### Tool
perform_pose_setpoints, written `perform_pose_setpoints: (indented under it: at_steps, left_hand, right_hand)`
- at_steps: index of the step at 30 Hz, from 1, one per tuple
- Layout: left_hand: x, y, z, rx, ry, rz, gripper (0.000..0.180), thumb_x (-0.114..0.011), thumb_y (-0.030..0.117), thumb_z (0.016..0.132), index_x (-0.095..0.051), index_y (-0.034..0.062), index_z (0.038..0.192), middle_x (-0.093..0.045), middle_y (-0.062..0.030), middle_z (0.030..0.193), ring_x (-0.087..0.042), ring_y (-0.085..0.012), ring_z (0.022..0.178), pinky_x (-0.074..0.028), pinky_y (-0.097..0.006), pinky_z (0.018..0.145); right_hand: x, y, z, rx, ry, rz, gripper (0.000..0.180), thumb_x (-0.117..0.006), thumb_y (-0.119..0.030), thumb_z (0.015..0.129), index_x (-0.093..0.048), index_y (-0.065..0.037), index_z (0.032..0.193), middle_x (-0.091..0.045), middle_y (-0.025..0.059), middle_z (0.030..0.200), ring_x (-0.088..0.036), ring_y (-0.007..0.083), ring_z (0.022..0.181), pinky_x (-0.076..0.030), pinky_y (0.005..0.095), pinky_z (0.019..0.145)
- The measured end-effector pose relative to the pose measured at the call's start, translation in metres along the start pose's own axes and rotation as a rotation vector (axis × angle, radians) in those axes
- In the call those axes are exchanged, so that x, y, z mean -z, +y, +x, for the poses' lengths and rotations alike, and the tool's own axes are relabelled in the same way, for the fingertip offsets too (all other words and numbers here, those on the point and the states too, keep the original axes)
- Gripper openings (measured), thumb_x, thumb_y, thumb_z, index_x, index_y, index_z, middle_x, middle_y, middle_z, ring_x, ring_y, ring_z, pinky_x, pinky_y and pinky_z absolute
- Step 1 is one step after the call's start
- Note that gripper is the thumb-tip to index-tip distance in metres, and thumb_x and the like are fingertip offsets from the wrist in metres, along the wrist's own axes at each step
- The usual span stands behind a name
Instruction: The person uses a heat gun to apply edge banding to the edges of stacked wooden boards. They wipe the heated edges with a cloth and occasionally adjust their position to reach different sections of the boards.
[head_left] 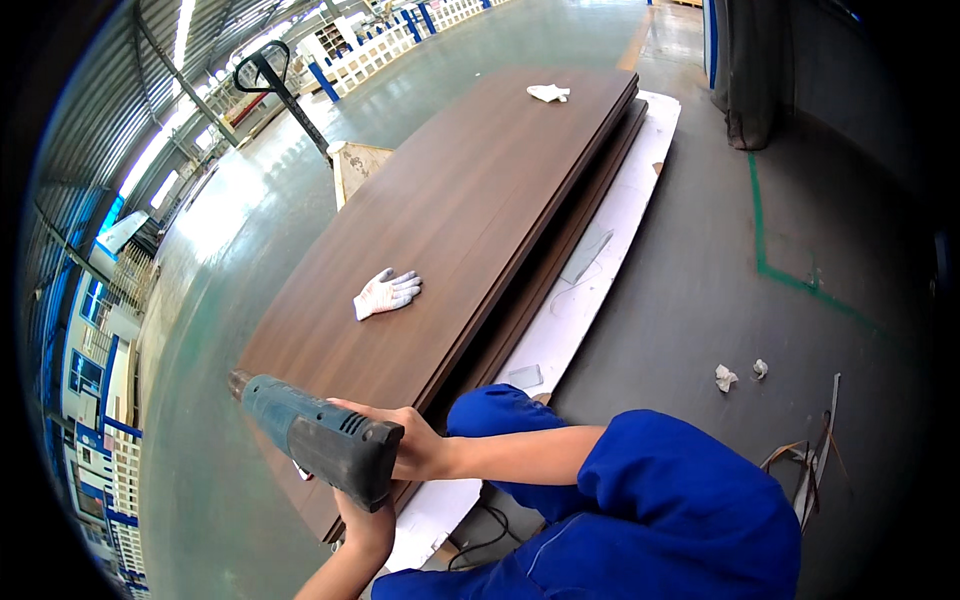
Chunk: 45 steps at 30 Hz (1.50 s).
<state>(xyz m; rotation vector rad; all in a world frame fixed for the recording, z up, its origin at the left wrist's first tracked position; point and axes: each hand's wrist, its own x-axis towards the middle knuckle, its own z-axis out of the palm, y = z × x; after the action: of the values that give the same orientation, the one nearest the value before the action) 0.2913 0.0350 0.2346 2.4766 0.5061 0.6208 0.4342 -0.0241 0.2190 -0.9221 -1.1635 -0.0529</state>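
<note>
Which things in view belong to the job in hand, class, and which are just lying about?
Likely the job: power tool, right hand gripping it, left hand against it, panels.

Seemingly lying about: gloves, scraps, strips.

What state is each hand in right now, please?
Left hand: against the power tool from below; fingers mostly hidden, so its grip cannot be told.
Right hand: closed, holding the power tool.

Could pass freely over brown board (455, 200) between near glove (388, 294) and far glove (547, 93); blocked at near end by power tool (318, 432); beneath it, hard to judge.
</note>
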Motion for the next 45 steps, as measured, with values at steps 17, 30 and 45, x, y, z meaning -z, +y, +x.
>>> perform_pose_setpoints:
  at_steps: [17, 30, 45]
  left_hand:
    - [0.03, -0.009, 0.043, -0.356, -0.324, 0.419, 0.023, -0.061, 0.012, 0.086, -0.058, 0.0048, 0.108, -0.061, -0.012, 0.101, -0.059, -0.0249, 0.094, -0.048, -0.038, 0.08]
    - [-0.019, -0.04, 0.111, 0.691, -0.061, -0.967, 0.039, -0.051, 0.033, 0.092, -0.053, 0.0058, 0.12, -0.061, -0.0162, 0.107, -0.057, -0.0308, 0.104, -0.05, -0.042, 0.086]
    - [-0.037, -0.098, 0.053, 0.383, 0.196, -1.379, 0.05, -0.042, 0.025, 0.097, -0.026, 0.0073, 0.141, -0.029, -0.0184, 0.145, -0.03, -0.0329, 0.134, -0.026, -0.047, 0.112]
  right_hand:
    - [-0.01, 0.002, -0.001, 0.04, 0.014, -0.079, 0.068, -0.067, -0.01, 0.076, -0.04, 0.001, 0.137, -0.06, 0.022, 0.116, -0.064, 0.0344, 0.098, -0.053, 0.0367, 0.083]
    - [-0.013, 0.005, -0.001, 0.464, -0.069, -0.516, 0.045, -0.059, -0.01, 0.08, -0.053, -0.005, 0.125, -0.063, 0.0059, 0.082, -0.062, 0.0197, 0.066, -0.051, 0.0304, 0.06]
    - [-0.025, 0.005, -0.006, 0.501, -0.155, -0.562, 0.049, -0.055, -0.012, 0.078, -0.053, -0.005, 0.127, -0.053, 0.0013, 0.073, -0.054, 0.0143, 0.061, -0.047, 0.0258, 0.058]
